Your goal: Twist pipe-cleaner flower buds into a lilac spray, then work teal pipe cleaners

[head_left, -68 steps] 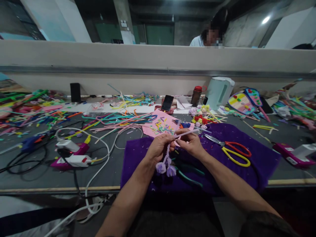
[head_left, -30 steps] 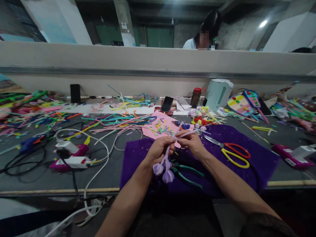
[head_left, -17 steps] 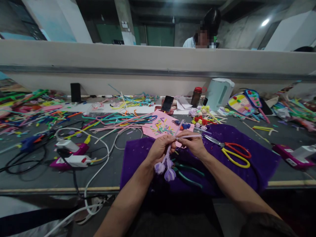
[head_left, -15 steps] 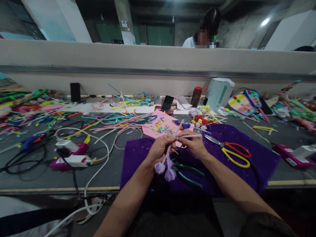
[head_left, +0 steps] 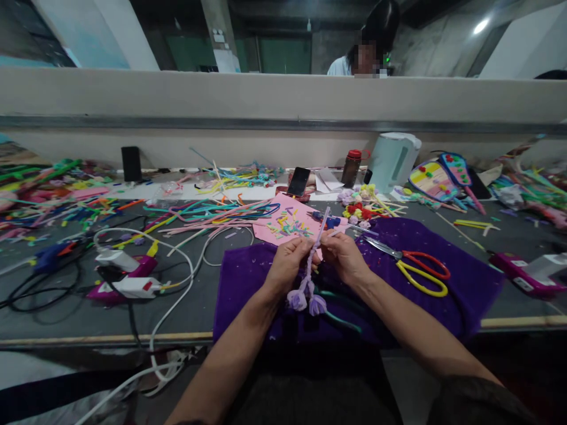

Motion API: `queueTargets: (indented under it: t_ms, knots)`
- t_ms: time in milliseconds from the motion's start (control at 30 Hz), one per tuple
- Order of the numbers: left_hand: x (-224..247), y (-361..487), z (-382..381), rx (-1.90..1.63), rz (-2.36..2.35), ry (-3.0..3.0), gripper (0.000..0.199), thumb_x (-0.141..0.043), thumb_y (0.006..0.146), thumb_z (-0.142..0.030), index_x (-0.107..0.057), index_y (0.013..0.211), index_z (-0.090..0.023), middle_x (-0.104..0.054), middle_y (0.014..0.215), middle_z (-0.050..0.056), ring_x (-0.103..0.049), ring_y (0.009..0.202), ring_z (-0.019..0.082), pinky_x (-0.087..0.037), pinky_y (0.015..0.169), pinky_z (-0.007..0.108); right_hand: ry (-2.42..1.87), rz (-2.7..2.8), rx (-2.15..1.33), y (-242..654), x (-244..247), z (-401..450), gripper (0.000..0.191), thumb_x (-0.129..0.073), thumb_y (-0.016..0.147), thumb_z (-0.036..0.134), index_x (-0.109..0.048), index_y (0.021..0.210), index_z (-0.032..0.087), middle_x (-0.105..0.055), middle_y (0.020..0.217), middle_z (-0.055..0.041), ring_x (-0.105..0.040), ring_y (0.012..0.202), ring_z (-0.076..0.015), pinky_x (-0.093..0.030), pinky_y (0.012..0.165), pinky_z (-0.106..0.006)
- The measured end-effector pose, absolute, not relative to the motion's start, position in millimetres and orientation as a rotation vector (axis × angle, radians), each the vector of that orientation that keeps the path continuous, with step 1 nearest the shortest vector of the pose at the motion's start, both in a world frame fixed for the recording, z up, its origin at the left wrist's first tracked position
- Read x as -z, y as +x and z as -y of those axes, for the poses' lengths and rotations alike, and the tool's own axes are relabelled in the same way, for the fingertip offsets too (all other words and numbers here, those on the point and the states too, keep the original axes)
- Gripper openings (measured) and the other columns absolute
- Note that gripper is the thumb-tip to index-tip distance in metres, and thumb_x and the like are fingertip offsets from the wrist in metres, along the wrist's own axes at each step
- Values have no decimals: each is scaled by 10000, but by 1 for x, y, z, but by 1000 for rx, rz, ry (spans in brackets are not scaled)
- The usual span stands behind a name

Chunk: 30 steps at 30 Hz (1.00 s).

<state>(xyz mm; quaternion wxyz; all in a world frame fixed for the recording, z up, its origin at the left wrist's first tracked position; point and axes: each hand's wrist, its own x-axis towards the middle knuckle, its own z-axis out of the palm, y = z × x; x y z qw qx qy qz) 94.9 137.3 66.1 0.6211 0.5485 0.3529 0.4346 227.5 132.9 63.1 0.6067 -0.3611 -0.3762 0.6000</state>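
Between my two hands is a lilac pipe-cleaner flower stem [head_left: 308, 273], with two striped purple-and-white blossoms [head_left: 317, 305] hanging at its lower end. My left hand [head_left: 287, 261] is closed, pinching the stem near its top. With fingers pressed together, my right hand [head_left: 345, 252] grips a lilac pipe-cleaner end beside it. One loose end sticks up above the fingers. Green-handled pliers [head_left: 343, 320] lie on the purple cloth [head_left: 241, 283] beneath, partly hidden by the blossoms and my right hand. Scissors [head_left: 420, 265] with red and yellow handles rest to the right.
Cut pipe-cleaner bits lie on a pink sheet [head_left: 266, 231] ahead. A blue glue gun [head_left: 330, 221] is beyond my right hand. Power strips [head_left: 137, 268] and cables spread at left. A kettle [head_left: 394, 162], a bottle [head_left: 352, 168] and a phone [head_left: 298, 182] stand or lie at the back.
The flower stem and its blossoms have shifted slightly right. The right-hand pipe-cleaner end, stretched out sideways before, now shows less beyond my fingers. My hands stay close together.
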Motion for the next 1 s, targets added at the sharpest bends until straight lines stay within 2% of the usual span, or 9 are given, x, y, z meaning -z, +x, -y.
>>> queueTargets:
  t_ms: [233,433,633,833,1000]
  knots:
    - [-65,89,-146,-801,-747,1018,278,-561,713,-413,-530,780,-144,-575,531,-5,-501,381,83,-350,373,173,-813,929,-1368,228,-61,-135,84,-598,611,208,-530,602,160,-378,426,68,-261,368,-47,-155,367,-203]
    - [-67,92,-139,-997,-763,1202,259,-663,643,-326,-536,779,-146,-586,580,-18,-525,459,78,-412,464,188,-803,960,-1382,230,-61,-135,92,-577,598,179,-494,562,161,-351,426,73,-251,366,-44,-152,368,-202]
    - [-69,93,-135,-1045,-816,1329,218,-625,674,-335,-599,739,-128,-588,585,-8,-517,499,78,-411,501,193,-830,948,-1442,231,-61,-135,122,-596,594,196,-484,563,159,-346,415,81,-246,342,-38,-155,362,-199]
    - [-68,90,-137,-892,-803,1253,231,-624,678,-344,-604,777,-136,-593,562,-10,-512,444,69,-403,463,180,-830,909,-1487,232,-59,-136,122,-616,579,193,-502,597,154,-439,470,59,-324,379,-46,-210,379,-187]
    - [-67,88,-143,-711,-699,1098,222,-622,677,-331,-578,744,-124,-562,486,-14,-482,356,59,-338,374,154,-768,968,-1547,233,-56,-137,90,-590,603,188,-508,609,153,-506,511,30,-383,408,-62,-248,399,-190]
